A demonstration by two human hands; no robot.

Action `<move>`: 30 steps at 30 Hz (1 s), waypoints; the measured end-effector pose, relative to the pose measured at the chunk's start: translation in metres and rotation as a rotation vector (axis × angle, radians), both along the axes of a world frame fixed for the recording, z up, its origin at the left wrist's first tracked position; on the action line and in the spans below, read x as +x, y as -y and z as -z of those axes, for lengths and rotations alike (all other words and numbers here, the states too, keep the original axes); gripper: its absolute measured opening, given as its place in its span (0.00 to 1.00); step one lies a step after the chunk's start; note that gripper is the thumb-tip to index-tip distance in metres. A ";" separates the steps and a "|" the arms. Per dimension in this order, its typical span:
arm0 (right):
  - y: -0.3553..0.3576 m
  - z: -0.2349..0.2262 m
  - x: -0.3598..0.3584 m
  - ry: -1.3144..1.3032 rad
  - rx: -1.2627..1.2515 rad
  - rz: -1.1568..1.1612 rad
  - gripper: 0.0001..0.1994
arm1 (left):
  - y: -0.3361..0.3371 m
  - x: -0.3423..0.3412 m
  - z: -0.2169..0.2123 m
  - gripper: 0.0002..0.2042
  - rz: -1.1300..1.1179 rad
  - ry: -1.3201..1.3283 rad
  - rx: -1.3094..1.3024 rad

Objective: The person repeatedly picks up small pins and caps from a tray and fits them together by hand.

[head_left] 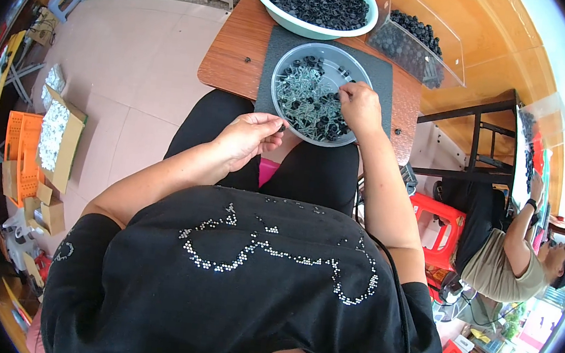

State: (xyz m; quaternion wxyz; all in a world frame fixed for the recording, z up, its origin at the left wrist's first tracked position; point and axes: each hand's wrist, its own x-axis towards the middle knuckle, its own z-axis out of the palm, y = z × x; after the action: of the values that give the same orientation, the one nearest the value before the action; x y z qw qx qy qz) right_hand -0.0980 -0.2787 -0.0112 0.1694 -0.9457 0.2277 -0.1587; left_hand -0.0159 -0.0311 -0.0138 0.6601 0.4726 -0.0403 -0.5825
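My left hand point(250, 141) is closed in a pinch on a small black plastic piece point(282, 128), just off the near left rim of a clear round bowl point(275, 87). In the bowl lies a tangle of thin silvery screws point(298, 83), with black pieces mixed among them. Over the bowl's right side, my right hand point(362, 108) has its thumb and fingertips pressed together; whatever they hold is too small or hidden to make out. The bowl rests on a dark grey mat point(383, 84) at the table's near edge.
A pale basin point(290, 26) heaped with black pieces stands behind the bowl. Beside it, a clear box point(453, 63) holds more. The wooden table point(230, 52) carries stray pieces. An orange crate point(26, 152) stands left; a co-worker point(508, 266) sits right, near a red stool point(437, 229).
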 end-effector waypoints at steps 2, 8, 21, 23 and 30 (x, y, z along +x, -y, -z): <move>0.002 0.003 0.011 -0.041 -0.018 -0.005 0.07 | 0.001 -0.001 -0.001 0.09 0.001 0.004 0.004; 0.003 0.015 0.034 -0.174 -0.048 -0.021 0.07 | -0.001 0.000 -0.002 0.08 -0.011 -0.006 0.001; 0.010 0.022 0.007 0.144 0.427 0.098 0.05 | 0.004 0.005 -0.003 0.08 -0.033 -0.040 -0.001; 0.010 0.027 0.004 0.258 0.556 0.099 0.05 | 0.005 0.005 -0.004 0.09 -0.020 -0.038 -0.013; -0.053 -0.022 -0.016 0.336 0.931 -0.014 0.05 | 0.011 0.004 -0.019 0.11 -0.012 0.016 -0.017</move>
State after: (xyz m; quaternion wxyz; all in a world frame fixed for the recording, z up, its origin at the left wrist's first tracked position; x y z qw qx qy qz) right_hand -0.1142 -0.2260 0.0110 0.6091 -0.7326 0.2374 -0.1893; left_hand -0.0123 -0.0417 0.0053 0.6674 0.4717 -0.0475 -0.5743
